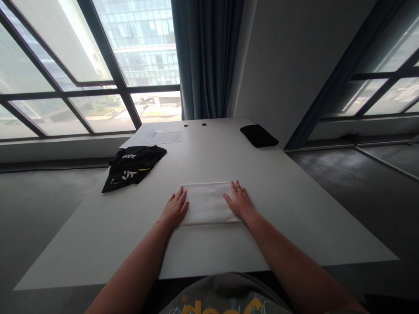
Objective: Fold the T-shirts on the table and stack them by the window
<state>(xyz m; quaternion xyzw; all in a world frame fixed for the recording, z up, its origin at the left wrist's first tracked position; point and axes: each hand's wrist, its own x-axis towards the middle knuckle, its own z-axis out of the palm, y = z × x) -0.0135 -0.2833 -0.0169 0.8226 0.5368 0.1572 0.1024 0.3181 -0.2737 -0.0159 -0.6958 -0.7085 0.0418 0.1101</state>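
Note:
A folded white cloth (207, 203) lies flat on the white table (278, 192) in front of me. My left hand (175, 210) rests palm down on the cloth's left edge, fingers stretched out flat. My right hand (238, 201) lies palm down on the cloth's right edge, fingers also extended. Neither hand grips anything.
A crumpled black garment with white lettering (132, 168) lies at the left of the table. Sheets of paper (157, 136) sit at the far left edge. A black flat object (259, 135) lies at the far right corner. Windows and a dark curtain (206, 56) stand behind the table.

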